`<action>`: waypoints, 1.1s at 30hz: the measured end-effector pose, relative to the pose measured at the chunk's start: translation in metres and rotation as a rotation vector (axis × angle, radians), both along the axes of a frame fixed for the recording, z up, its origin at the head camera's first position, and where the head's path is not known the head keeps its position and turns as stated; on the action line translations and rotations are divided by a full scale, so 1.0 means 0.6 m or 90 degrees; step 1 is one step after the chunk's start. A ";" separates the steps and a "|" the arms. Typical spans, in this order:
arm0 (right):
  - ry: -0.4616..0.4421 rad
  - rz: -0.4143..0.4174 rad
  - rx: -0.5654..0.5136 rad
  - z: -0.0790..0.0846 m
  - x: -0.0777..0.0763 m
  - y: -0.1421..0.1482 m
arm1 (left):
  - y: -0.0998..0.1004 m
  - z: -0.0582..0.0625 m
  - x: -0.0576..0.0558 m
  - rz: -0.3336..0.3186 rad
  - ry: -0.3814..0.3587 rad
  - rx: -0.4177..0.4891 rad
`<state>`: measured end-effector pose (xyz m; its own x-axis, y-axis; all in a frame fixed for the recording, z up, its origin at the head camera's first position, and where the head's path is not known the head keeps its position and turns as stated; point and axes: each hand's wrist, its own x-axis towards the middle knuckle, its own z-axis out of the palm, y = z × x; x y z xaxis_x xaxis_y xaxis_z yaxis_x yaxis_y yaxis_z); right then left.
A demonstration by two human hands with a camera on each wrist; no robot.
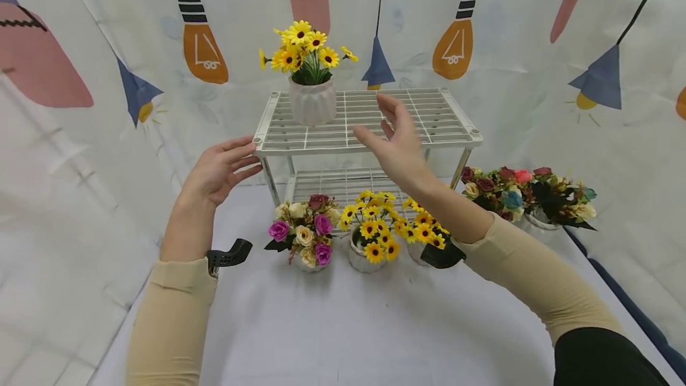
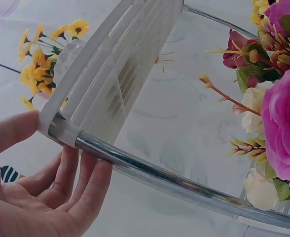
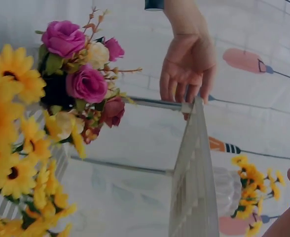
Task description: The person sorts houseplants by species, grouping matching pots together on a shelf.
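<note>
White rack [image 1: 321, 151], left hand [image 1: 218, 170] touching, shows its underside [image 2: 98, 106] only in wrist views.

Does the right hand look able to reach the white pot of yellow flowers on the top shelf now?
Probably yes: the right hand looks empty, close to the top shelf, and nothing visible stands between it and the white pot of yellow flowers.

Head view: R hand [image 1: 395, 143] blocks our look at bit of wh. rack [image 1: 321, 151], ~2 o'clk; low sunflower pot [image 1: 415, 252], ~4:30, part hid by blk wrist mount [image 1: 443, 256]. R wrist: we get R hand mostly cut off, ~4 o'clk.
</note>
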<state>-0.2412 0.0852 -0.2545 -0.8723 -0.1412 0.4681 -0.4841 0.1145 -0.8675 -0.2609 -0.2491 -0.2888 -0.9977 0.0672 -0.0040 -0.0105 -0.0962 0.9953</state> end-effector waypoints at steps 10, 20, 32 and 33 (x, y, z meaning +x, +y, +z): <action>-0.027 -0.030 -0.030 -0.051 0.048 0.096 | 0.005 0.003 -0.001 0.016 -0.001 -0.040; 0.005 -0.112 -0.101 -0.098 0.089 0.170 | 0.001 0.001 0.002 0.022 -0.003 -0.026; 0.000 -0.249 -0.242 -0.150 0.114 0.240 | 0.005 0.002 0.006 0.021 -0.008 -0.020; -0.002 -0.267 -0.256 -0.155 0.115 0.247 | 0.005 0.003 0.006 0.021 -0.007 -0.020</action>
<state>-0.1725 0.2332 -0.3478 -0.8165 0.4055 0.4110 -0.4660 -0.0426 -0.8838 -0.2571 -0.2459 -0.2873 -0.9993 0.0346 -0.0166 -0.0189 -0.0649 0.9977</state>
